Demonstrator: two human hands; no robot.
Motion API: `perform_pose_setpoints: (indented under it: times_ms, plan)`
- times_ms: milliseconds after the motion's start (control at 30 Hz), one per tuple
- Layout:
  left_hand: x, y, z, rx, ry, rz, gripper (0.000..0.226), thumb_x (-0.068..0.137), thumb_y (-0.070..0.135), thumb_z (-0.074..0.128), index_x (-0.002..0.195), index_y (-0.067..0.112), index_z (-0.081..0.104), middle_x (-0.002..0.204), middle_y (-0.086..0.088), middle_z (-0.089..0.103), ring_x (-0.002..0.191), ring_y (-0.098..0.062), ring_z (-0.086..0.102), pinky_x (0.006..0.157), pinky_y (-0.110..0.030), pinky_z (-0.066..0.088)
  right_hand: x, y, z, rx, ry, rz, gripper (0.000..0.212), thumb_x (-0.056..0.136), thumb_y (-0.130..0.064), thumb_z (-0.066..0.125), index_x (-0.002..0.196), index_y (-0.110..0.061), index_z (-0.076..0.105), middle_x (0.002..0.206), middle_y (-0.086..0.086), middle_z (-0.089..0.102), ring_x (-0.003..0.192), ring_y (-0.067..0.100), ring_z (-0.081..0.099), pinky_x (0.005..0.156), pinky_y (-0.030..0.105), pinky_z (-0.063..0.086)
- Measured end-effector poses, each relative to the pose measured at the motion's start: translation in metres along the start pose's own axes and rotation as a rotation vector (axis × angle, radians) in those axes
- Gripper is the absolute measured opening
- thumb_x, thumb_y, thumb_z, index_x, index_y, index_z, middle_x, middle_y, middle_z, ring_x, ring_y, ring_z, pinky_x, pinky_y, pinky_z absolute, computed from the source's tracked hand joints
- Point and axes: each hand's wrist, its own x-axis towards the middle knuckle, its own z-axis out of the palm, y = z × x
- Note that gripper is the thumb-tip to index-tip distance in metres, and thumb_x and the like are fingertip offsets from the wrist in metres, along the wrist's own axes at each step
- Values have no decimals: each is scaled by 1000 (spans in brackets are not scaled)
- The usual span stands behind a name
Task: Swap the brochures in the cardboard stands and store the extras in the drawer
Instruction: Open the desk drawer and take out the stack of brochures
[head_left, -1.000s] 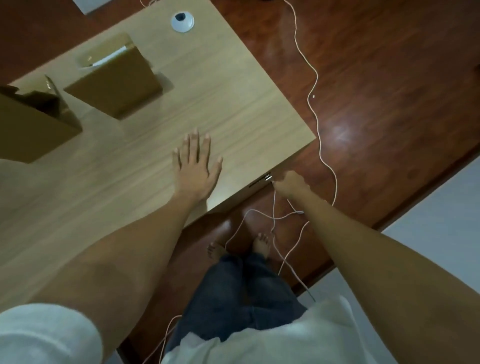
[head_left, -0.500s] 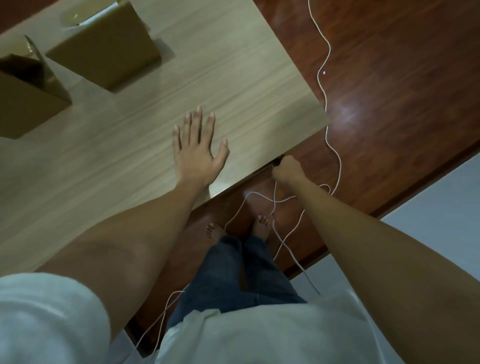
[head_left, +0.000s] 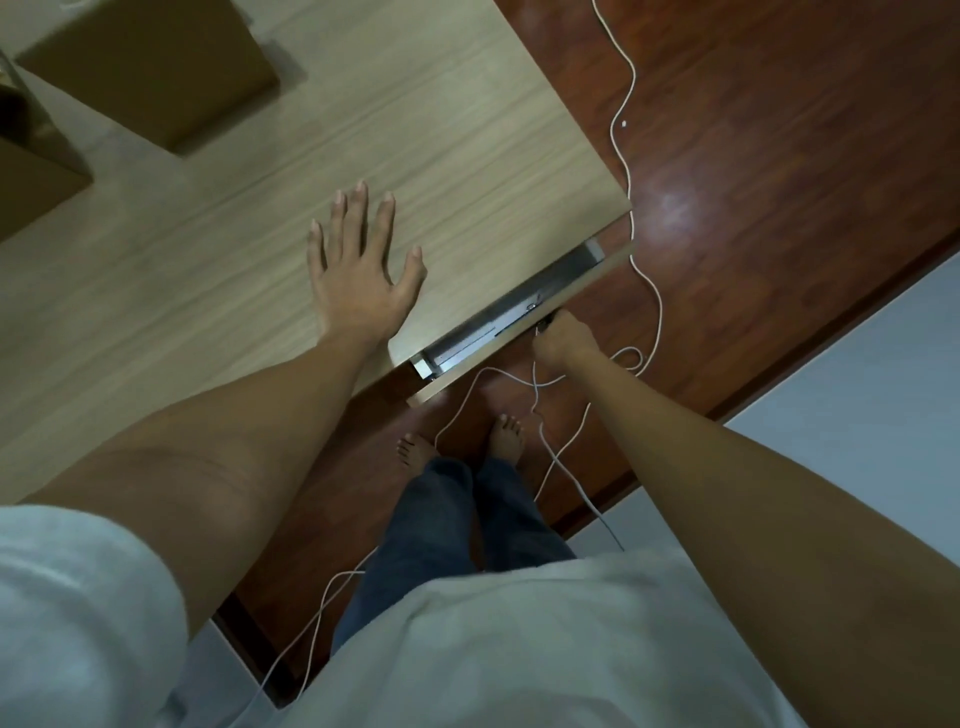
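My left hand lies flat on the light wooden desk, fingers spread, holding nothing. My right hand is closed on the handle of the drawer under the desk's front edge. The drawer stands open by a narrow gap, showing a grey metal rail and a strip of its inside. Two brown cardboard stands sit at the desk's far left: one near the top edge, the other cut off by the left edge. No brochures are visible.
A white cable trails over the dark red wooden floor, looping by my right wrist and between my bare feet. A pale grey floor area lies to the right.
The drawer has gone from closed to slightly open as my right hand pulled its handle. The view has tilted down, pushing the cardboard stands toward the top left. My left hand stays flat on the desk.
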Motion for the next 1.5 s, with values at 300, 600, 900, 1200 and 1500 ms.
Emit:
perform_pose_setpoints:
  times_ms: [300,600,900,1200,1500]
  plan:
    - [-2,2,-5,-39,-18,-14,67,105,60,34,166,35,24,177,2,15,164,-21,8,130,-53,3,-34,74,9,-69,-59,8,41,98,-10,55,139,-3,54,142,19,56,127,39,57,99,41,49]
    - [-2,9,-21,-42,-114,-24,67,106,58,33,167,33,21,178,0,8,165,-22,2,131,-52,-1,-37,90,10,-19,-64,101,58,94,-11,65,148,-4,42,150,18,46,133,39,52,103,42,49]
    - [-19,8,-49,-118,-298,-9,65,110,41,39,168,19,19,178,-8,1,164,-30,-4,131,-50,-2,-67,83,18,3,-53,113,43,101,-23,45,141,-7,52,135,24,61,106,38,63,87,41,54]
    - [-62,41,-68,-234,-172,-52,40,105,24,52,140,5,60,145,-18,51,133,-36,50,112,-47,38,-87,15,-12,-259,-336,129,32,102,-16,42,106,4,67,82,13,72,58,22,64,49,26,48]
    - [-110,92,-53,-812,-132,-536,20,105,9,49,100,16,67,100,-8,73,89,-19,66,78,-27,50,-39,-8,-6,-151,-143,-189,28,98,-20,48,76,-4,51,72,14,57,57,25,52,59,26,43]
